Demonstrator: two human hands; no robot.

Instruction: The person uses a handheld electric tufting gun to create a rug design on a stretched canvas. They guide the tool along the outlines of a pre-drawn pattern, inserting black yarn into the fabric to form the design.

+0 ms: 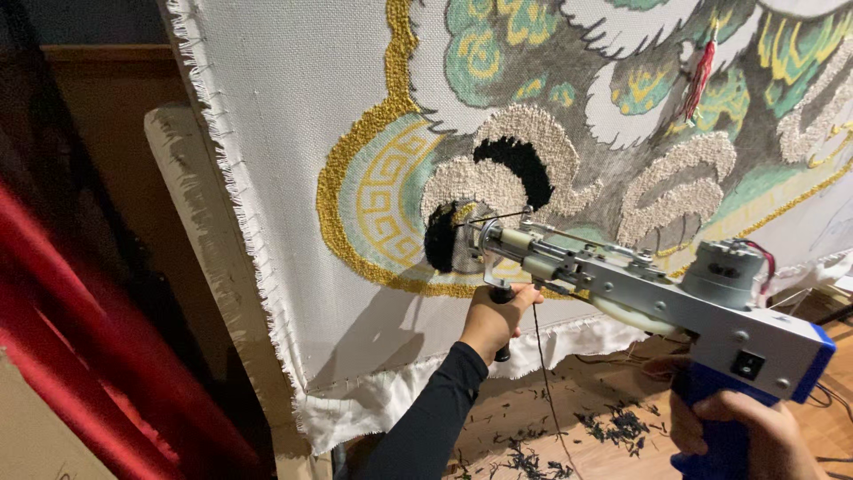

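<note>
A grey and blue tufting gun is pressed nose-first against a stretched white cloth. My left hand grips the gun's black front handle below the barrel. My right hand is wrapped round the blue rear grip at the lower right. The gun's tip sits on a black tufted patch beside a cream tufted area. A thin black yarn hangs down from the gun. The cloth carries a tufted design in gold, green, cream and grey.
A wooden frame edge runs along the cloth's frayed left side. Red fabric hangs at the left. Dark yarn clippings litter the wooden floor below. A red tassel hangs from the cloth at the upper right.
</note>
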